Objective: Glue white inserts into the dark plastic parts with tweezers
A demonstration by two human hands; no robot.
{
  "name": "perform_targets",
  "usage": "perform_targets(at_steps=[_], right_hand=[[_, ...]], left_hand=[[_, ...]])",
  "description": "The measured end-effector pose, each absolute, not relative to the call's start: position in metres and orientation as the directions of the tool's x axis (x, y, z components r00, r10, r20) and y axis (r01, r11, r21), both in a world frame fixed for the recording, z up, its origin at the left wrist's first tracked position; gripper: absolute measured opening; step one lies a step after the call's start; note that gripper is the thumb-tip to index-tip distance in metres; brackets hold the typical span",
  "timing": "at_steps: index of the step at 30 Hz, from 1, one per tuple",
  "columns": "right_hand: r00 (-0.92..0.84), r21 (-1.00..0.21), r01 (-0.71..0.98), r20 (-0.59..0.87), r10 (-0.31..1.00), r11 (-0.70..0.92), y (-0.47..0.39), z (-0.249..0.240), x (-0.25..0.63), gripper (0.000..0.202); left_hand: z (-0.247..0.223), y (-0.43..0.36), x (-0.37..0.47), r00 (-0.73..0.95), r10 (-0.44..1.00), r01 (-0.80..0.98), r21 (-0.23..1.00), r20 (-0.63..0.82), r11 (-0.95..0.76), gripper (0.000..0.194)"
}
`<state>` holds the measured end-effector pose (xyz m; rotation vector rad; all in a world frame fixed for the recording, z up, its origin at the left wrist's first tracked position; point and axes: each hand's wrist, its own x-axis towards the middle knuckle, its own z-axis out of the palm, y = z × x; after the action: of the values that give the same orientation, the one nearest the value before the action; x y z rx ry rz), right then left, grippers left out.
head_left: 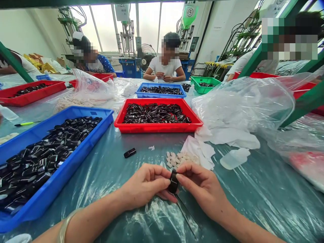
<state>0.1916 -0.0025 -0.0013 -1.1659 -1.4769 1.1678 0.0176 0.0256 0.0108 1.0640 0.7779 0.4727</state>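
My left hand [148, 184] is closed round a small glossy black plastic piece [173, 184], held upright between thumb and fingers. From the other side, the thumb and forefinger of my right hand [202, 185] pinch its upper edge. Two thin metal prongs, looking like tweezers [188, 217], run down and right from below the piece; whether they are held or lie on the table I cannot tell. Just beyond my hands is a pile of small whitish oval pieces [181, 159]. A similar black piece [130, 153] lies alone on the table, near some tiny white bits [151, 147].
A blue tray [100, 135] of black pieces stands at left; a red tray [158, 128] of them is ahead. A white cloth [198, 150], a translucent bottle [235, 158] and clear plastic bags [243, 104] lie to the right. Several people sit across the plastic-covered table [101, 192].
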Motion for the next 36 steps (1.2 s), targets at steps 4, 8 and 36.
perform_targets(at_steps=[4,8,36], right_hand=[[-0.177,-0.988,0.126,0.061,0.982,0.084,-0.003,0.0,0.191,0.012],[-0.216,-0.986,0.145,0.052,0.975,0.085,-0.003,-0.001,0.19,0.013],[0.469,-0.787,0.615,0.319,0.824,-0.046,0.007,-0.019,0.314,0.065]], left_hand=[[0.01,0.027,0.017,0.667,0.641,0.024,0.87,-0.381,0.492,0.027],[0.007,0.026,0.018,0.678,0.624,0.022,0.86,-0.388,0.51,0.028],[0.01,0.025,0.018,0.585,0.737,0.032,0.918,-0.338,0.396,0.029]])
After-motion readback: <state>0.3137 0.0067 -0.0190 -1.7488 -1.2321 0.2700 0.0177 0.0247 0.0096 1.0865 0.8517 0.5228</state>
